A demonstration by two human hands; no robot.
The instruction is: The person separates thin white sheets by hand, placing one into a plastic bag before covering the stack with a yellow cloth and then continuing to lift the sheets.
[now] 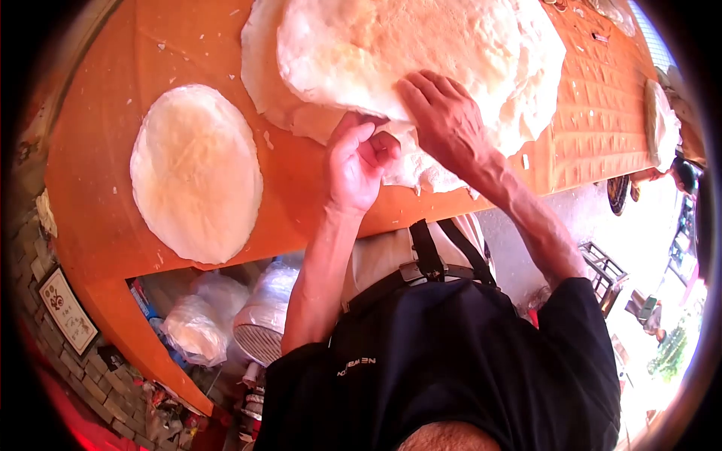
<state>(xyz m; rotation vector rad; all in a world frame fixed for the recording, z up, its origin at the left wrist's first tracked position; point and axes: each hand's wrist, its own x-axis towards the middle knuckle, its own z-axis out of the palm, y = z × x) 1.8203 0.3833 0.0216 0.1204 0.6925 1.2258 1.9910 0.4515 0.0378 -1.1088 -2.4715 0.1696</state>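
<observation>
A large white, fluffy layered sheet [398,45] lies on the orange table, its near edge ragged and hanging close to the table's front. My left hand [361,158] is at that edge, palm partly up, with curled fingers; a thin dark bit shows at the fingertips, too small to name. My right hand [444,113] lies on top of the sheet near the same edge, back up, fingers pointing away and fairly close together. To the left, a separate oval white piece [197,173] lies flat on the table.
The orange table [90,218] carries small white scraps. Below it are plastic-wrapped bundles [197,331] and a framed sign [68,310] on the brick floor. A metal stand [602,272] is at right. Another person [683,174] is at the far right, beside a white bundle [662,124].
</observation>
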